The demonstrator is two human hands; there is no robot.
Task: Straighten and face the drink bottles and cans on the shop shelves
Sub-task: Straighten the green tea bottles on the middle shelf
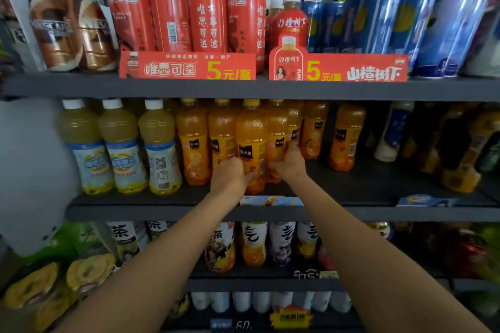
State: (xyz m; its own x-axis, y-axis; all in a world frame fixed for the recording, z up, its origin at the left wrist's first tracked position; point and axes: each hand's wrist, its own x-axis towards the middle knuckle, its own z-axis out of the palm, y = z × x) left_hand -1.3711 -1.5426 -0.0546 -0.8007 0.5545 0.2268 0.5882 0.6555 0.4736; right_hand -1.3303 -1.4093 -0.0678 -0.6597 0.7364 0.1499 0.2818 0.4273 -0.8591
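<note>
Several orange juice bottles stand in a row on the middle shelf [351,194]. My left hand [230,178] grips the lower part of the front orange juice bottle [251,140], which stands nearest the shelf edge with its dark label facing out. My right hand [289,163] grips the neighbouring orange juice bottle [277,138] just to its right, fingers curled round its lower body. Both bottles stand upright and touch each other.
Pale yellow drink bottles [121,149] stand left of the orange ones. A lone orange bottle [345,138] and dark bottles [454,143] stand to the right. Red bottles [208,8] and blue cans [378,16] fill the upper shelf; tea bottles [254,243] stand below.
</note>
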